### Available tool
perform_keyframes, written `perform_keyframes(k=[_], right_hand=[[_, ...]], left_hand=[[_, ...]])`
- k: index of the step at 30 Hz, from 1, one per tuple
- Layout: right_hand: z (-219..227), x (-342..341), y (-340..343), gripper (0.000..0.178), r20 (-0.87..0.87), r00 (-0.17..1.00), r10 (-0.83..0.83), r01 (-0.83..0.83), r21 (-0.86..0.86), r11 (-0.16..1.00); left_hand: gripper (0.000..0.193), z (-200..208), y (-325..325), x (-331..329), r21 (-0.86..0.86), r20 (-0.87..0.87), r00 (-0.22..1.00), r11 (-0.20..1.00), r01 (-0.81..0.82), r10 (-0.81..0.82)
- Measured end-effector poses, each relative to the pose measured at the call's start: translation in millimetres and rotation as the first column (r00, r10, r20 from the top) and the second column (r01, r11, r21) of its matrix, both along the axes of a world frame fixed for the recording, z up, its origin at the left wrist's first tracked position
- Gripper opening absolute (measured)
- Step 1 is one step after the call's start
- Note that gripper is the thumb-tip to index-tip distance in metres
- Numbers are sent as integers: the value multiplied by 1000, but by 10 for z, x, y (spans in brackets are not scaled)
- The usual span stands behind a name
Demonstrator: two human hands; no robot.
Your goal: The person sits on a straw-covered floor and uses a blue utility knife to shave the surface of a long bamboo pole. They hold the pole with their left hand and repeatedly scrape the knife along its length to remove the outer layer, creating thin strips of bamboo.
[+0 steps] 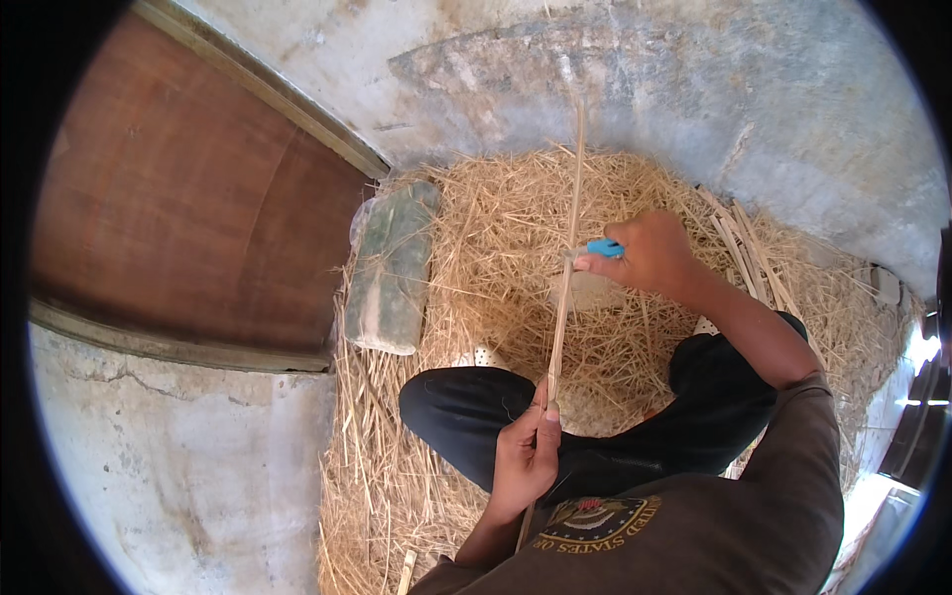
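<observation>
A long, thin bamboo strip (561,322) runs from beside my body up toward the wall. My left hand (528,451) is closed around its lower part, thumb on top, near my lap. In my right hand (650,254), fingers wrapped round it, is a small blue-handled knife (605,248). Its working end meets the strip about midway along, and my right thumb lies close to the strip there. The blade itself is mostly too small to make out. Below my left hand the strip passes along my forearm.
Straw-like shavings (496,213) cover the floor around my bent legs. A greyish-green block (392,268) lies to the left, near a brown wooden door panel (188,188). Several long strips (744,248) rest at the right by the stained wall (674,79).
</observation>
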State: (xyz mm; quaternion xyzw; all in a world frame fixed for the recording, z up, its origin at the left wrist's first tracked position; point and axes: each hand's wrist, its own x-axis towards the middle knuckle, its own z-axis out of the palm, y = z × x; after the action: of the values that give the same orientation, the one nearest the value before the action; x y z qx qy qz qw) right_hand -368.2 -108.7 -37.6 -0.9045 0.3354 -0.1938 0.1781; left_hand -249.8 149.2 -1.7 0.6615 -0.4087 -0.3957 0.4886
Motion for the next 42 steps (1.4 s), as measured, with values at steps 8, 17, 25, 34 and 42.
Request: perform_keyframes(k=[8, 17, 25, 34, 42], right_hand=[[-2, 19, 204, 64, 101, 988, 117, -104, -125, 987], [31, 20, 555, 65, 95, 952, 290, -281, -95, 955], [-9, 76, 290, 64, 227, 937, 264, -185, -316, 931], [-98, -9, 249, 65, 185, 945, 271, -234, -200, 951], [-167, -124, -618, 66, 61, 986, -157, 163, -115, 980]], left_hand=[[24, -42, 13, 14, 27, 293, 956, 1000, 10, -17], [25, 43, 21, 6, 48, 383, 922, 998, 35, -51], [23, 82, -115, 36, -11, 523, 852, 999, 53, -39], [24, -65, 153, -18, -12, 307, 951, 999, 42, -36], [37, 142, 289, -47, 72, 366, 923, 992, 100, -119]])
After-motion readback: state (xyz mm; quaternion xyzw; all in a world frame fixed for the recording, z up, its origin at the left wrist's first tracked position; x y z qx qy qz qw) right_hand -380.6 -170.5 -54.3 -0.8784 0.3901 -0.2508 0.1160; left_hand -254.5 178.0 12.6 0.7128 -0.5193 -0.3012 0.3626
